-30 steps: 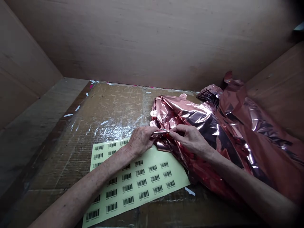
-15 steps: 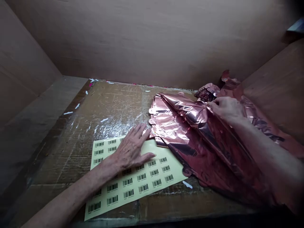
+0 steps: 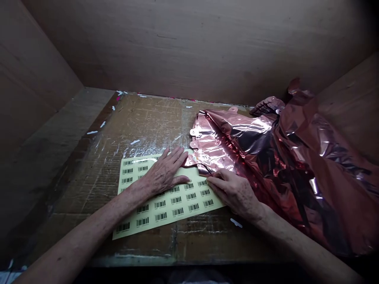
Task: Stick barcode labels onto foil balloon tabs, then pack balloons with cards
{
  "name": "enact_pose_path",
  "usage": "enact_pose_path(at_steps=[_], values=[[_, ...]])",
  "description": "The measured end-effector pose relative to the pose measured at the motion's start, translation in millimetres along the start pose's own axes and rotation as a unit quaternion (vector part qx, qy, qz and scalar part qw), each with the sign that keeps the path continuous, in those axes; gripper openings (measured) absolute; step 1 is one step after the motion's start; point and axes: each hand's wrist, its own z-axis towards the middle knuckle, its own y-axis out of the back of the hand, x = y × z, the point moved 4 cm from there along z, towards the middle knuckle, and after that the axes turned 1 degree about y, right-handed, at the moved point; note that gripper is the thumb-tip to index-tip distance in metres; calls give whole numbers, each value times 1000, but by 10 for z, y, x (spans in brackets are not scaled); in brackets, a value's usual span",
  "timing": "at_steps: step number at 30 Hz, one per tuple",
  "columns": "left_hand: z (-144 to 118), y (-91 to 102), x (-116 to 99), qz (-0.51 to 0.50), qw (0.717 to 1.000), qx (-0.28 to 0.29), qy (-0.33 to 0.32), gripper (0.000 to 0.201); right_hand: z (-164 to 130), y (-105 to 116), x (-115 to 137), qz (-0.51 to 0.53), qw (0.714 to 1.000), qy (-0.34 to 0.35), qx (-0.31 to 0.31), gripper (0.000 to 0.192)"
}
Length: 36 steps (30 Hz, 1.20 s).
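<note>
A pale yellow sheet of barcode stickers (image 3: 166,207) lies flat on a taped cardboard work surface (image 3: 142,126). My left hand (image 3: 164,173) rests flat on the sheet's upper part, fingers spread, fingertips close to the foil's edge. My right hand (image 3: 232,193) lies on the sheet's right end, fingertips at a barcode label by the foil's lower edge; whether it pinches a label I cannot tell. A pile of crumpled rose-gold foil balloons (image 3: 266,154) fills the right side and overlaps the sheet's top right corner.
Brown board walls enclose the surface at the back (image 3: 189,51), left (image 3: 32,94) and right (image 3: 352,102). Small white label scraps (image 3: 236,223) dot the cardboard. The front edge of the surface (image 3: 148,260) runs just below the sheet.
My right hand has come back from the far foil pile to the sheet's right end. My left hand, earlier pinching foil, stays flat on the sheet. The view shifted slightly.
</note>
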Motion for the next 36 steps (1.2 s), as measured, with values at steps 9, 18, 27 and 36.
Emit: enact_pose_path(at_steps=[9, 18, 27, 36], values=[[-58, 23, -20, -10, 1000, 13, -16, 83, 19, -97, 108, 26, 998, -5, -54, 18], [-65, 3, -18, -15, 1000, -3, -10, 76, 72, -165, 38, 44, 998, -41, 9, 21], [-68, -8, -13, -15, 1000, -20, -15, 80, 192, -52, -40, 75, 986, -122, 89, 12], [-70, -25, -9, -4, 999, -27, -21, 77, 109, -190, 117, -27, 996, -84, 12, 20]])
